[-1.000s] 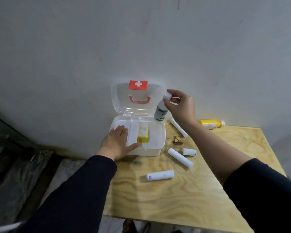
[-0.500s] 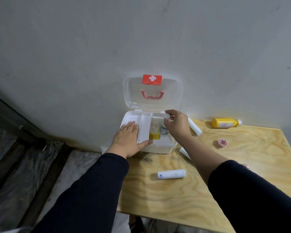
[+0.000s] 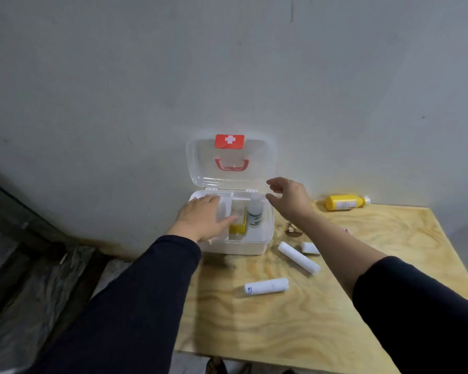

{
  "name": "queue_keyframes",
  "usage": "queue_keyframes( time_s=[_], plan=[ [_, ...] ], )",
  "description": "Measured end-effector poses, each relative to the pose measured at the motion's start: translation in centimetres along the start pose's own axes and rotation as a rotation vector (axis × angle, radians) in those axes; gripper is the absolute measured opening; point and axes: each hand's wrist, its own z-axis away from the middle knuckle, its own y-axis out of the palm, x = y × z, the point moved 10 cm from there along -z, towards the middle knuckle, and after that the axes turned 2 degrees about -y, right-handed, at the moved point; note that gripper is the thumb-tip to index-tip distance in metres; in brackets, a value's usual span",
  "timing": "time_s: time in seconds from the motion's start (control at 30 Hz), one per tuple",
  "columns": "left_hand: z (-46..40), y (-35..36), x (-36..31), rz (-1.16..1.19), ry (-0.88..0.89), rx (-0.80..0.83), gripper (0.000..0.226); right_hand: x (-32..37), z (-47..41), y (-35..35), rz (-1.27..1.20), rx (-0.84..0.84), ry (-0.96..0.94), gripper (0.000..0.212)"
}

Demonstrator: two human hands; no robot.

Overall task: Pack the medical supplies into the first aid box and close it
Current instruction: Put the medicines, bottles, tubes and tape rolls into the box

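The white first aid box (image 3: 256, 245) stands open at the table's back left, its clear lid (image 3: 200, 163) upright against the wall. Inside lie a white bottle (image 3: 255, 213) and a yellow box (image 3: 237, 228). My left hand (image 3: 201, 220) rests flat on the box's left side, thumb near the yellow box. My right hand (image 3: 291, 199) hovers just right of the box with fingers apart, holding nothing. On the table lie a long white roll (image 3: 299, 257), a labelled roll (image 3: 266, 286), a short roll (image 3: 310, 247) and a yellow bottle (image 3: 345, 202).
The plywood table (image 3: 335, 333) stands against a grey wall (image 3: 173, 76). A brown knot (image 3: 292, 230) marks the wood beside the box. A small pink item (image 3: 345, 230) peeks out behind my right forearm. Dark floor lies off the left edge.
My right hand lowered the white bottle into the box, let it go and drew back to the right. My left hand stayed on the box.
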Motion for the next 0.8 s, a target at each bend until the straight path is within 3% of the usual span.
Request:
queue_keyframes(
  time_s=[0.17,0.37,0.6,0.8],
  plan=[
    [-2.1,-4.8,-6.6,0.052,0.189,-0.118,0.058,-3.1,0.7,-3.0,0.165,0.070,0.072,0.033],
    [-4.1,-4.1,-15.0,0.013,0.362,-0.071,0.050,-9.8,3.8,-8.0,0.217,-0.006,0.249,0.037],
    [-5.4,0.1,-21.0,-0.009,0.348,0.076,0.053,-17.3,5.7,-12.4,0.258,-0.034,0.343,0.039],
    [-6.8,2.4,-23.8,-0.023,0.253,0.103,0.052,-21.2,2.9,-13.4,0.265,0.018,0.268,0.044]
  ],
)
